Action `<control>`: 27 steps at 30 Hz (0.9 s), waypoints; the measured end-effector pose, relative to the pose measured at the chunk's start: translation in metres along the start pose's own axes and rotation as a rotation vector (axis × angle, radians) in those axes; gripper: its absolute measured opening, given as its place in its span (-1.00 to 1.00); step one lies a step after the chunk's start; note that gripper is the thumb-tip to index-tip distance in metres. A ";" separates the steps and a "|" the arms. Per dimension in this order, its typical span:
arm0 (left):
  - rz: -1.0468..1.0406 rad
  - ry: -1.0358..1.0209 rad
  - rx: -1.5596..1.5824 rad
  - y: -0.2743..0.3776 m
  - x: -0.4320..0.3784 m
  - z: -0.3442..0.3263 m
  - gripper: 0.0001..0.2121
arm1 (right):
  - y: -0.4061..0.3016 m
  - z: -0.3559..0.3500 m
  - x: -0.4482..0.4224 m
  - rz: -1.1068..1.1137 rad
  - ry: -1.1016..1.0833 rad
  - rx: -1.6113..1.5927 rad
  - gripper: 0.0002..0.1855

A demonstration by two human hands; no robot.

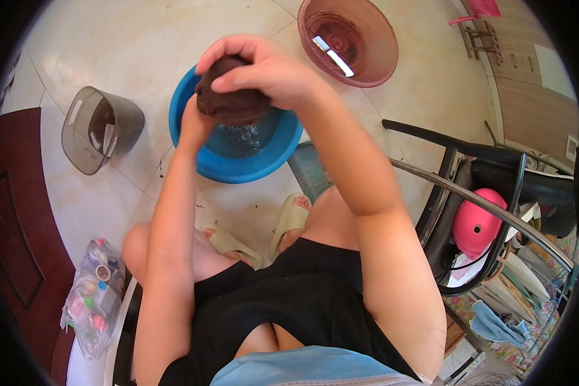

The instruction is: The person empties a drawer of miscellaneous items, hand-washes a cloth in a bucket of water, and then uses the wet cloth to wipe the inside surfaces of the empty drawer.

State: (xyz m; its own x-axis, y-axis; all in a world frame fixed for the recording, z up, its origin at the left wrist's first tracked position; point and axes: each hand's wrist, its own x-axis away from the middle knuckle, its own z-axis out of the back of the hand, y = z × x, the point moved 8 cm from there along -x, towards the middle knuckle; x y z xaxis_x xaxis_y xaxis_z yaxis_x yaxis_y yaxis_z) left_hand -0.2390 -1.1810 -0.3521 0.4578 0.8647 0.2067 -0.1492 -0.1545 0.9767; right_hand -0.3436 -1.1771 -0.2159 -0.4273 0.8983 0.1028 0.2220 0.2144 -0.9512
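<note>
A bunched, dark brown cloth (236,108) is between my two hands, above the blue plastic basin (251,176). From above and the right, my right hand (268,70) grips it with fingers and thumb spread over its top. My left hand (196,118) supports the cloth from the left and below; most of its fingers are hidden behind the bundle. Under the cloth, water (241,140) in the basin looks ruffled and splashing.
A reddish plastic tub (379,53) holding a white-handled tool (340,63) stands beyond the basin. To the left are a grey translucent bin (130,113) and a filled plastic bag (89,304). At right, a black-framed chair (444,140) bears a pink helmet (480,219).
</note>
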 end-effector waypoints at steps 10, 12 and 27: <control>0.072 -0.095 0.736 0.025 0.013 -0.006 -0.78 | 0.155 0.107 0.054 -0.373 0.538 0.280 -0.82; 0.105 -0.097 0.716 0.034 0.026 -0.017 -0.78 | 0.187 0.086 0.055 -0.465 0.738 0.022 -0.76; 0.616 0.360 0.779 -0.083 0.046 0.002 -0.50 | 0.214 0.000 0.044 -0.384 0.458 -1.276 -0.56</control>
State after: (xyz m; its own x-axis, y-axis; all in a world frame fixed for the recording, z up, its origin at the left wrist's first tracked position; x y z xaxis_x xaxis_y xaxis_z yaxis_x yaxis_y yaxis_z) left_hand -0.2038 -1.1291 -0.4239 0.1887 0.6035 0.7747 0.3949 -0.7689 0.5028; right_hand -0.3154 -1.0915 -0.4147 -0.3778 0.6954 0.6113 0.8945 0.4446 0.0470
